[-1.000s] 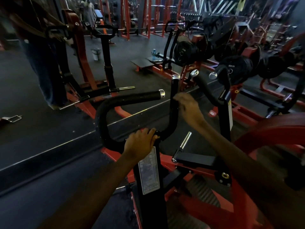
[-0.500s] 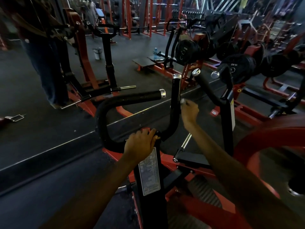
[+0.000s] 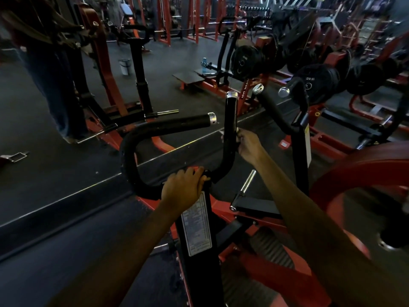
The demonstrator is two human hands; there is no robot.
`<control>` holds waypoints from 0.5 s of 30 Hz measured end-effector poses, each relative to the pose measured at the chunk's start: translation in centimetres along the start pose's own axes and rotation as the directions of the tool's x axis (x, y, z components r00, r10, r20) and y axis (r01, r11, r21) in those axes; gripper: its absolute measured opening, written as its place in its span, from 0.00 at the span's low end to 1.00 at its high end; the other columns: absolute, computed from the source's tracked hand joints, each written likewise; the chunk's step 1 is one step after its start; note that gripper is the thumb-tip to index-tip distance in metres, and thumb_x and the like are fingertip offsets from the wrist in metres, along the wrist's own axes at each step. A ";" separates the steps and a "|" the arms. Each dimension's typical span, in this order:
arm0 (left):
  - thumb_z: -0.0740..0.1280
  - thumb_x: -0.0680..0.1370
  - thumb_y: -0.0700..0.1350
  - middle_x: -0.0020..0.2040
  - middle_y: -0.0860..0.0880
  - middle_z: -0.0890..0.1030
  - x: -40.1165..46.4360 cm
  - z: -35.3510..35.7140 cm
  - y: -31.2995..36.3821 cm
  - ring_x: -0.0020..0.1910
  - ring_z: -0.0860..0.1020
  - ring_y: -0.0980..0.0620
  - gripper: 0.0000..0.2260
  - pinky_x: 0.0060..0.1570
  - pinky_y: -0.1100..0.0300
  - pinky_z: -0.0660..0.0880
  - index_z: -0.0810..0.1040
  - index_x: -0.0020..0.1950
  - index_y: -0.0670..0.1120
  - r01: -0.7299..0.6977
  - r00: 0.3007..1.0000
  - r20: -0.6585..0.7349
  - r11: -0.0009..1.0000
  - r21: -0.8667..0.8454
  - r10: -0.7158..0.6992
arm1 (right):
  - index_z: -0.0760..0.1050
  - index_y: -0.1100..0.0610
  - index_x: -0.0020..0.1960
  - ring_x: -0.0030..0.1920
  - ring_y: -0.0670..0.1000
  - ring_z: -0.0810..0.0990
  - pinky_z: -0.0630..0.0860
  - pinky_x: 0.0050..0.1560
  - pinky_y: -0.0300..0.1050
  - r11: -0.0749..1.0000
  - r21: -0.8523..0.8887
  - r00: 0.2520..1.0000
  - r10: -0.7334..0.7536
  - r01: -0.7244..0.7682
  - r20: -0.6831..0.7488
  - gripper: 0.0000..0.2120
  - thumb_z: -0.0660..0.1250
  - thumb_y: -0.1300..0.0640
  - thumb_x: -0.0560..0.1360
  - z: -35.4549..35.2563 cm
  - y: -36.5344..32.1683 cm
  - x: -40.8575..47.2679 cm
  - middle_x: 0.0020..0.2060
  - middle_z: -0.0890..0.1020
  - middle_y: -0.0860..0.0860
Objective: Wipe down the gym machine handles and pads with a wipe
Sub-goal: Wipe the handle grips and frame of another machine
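Taking the upright handle [image 3: 230, 129] of the black-and-red machine as our landmark, we start far to its left, where a small metal clip [image 3: 15, 156] lies on the dark floor [image 3: 55, 173] and a person in jeans [image 3: 55, 85] stands beside another red frame. Nearer the landmark on that side, the looped side handle [image 3: 166, 127] curves out from the same base and ends in a chrome cap just left of the upright handle. Below the landmark, our left hand [image 3: 183, 191] grips the junction where the two handles meet the black post [image 3: 197, 251], fingers curled over the top, just above the white label [image 3: 197, 227] on that post. Behind the landmark and to the left, a pale bucket [image 3: 124, 66] stands on the floor. Immediately right of the landmark, our right hand [image 3: 247, 145] is pressed against the shaft about halfway up, fingers curled and pinching something pale at the fingertips; we take this for the wipe [image 3: 238, 130], though only a sliver shows and we cannot tell more. Further right of the landmark rises the machine's second pair of handles [image 3: 272, 107] with chrome caps, and beyond them hang black weight plates [image 3: 318, 82]. Low and far right of the landmark, a red curved frame [image 3: 354, 173] fills the corner.
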State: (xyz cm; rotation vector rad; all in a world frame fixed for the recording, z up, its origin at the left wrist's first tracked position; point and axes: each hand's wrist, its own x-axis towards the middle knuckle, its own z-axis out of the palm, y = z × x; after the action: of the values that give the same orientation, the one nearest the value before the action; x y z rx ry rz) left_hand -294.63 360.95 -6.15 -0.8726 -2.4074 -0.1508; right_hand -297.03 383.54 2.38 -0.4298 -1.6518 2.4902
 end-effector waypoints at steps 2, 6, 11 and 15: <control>0.50 0.81 0.54 0.43 0.48 0.82 0.0 -0.1 0.1 0.33 0.79 0.49 0.22 0.29 0.58 0.71 0.79 0.61 0.47 0.001 1.000 0.002 1.000 -0.014 -0.001 | 0.73 0.67 0.47 0.42 0.56 0.83 0.79 0.49 0.48 0.999 -0.023 0.999 0.035 -0.035 -0.016 0.12 0.51 0.68 0.76 -0.3 1.6 -1.5 0.39 0.83 0.61; 0.50 0.81 0.53 0.42 0.48 0.82 0.0 -0.3 0.2 0.32 0.79 0.49 0.21 0.29 0.59 0.71 0.80 0.59 0.46 0.003 1.000 -0.016 1.000 -0.012 -0.003 | 0.74 0.64 0.39 0.44 0.57 0.80 0.80 0.47 0.43 0.955 -0.258 0.988 0.151 -0.149 -0.015 0.15 0.50 0.73 0.73 -0.9 2.9 -4.9 0.29 0.77 0.56; 0.50 0.81 0.53 0.42 0.49 0.81 0.0 -0.2 0.1 0.33 0.79 0.50 0.20 0.29 0.58 0.72 0.79 0.58 0.47 0.016 1.000 0.001 0.999 -0.035 -0.016 | 0.79 0.61 0.48 0.48 0.52 0.80 0.76 0.46 0.34 0.586 -0.793 0.860 -0.479 0.165 -0.175 0.08 0.61 0.63 0.78 0.6 -2.2 -3.3 0.43 0.80 0.52; 0.50 0.82 0.54 0.43 0.49 0.81 -0.1 -0.2 0.0 0.33 0.79 0.50 0.20 0.29 0.58 0.74 0.78 0.60 0.47 0.017 1.000 0.009 0.999 -0.030 -0.017 | 0.69 0.61 0.68 0.67 0.53 0.69 0.65 0.70 0.43 -0.099 -0.886 0.739 -0.515 0.453 0.435 0.18 0.57 0.67 0.78 2.1 -4.5 0.2 0.66 0.71 0.57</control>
State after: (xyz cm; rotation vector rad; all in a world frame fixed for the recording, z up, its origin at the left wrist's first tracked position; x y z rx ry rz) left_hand -294.50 360.83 -5.97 -0.8685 -2.4272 -0.1898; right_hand -298.11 383.47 7.21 0.1142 -2.5721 0.4693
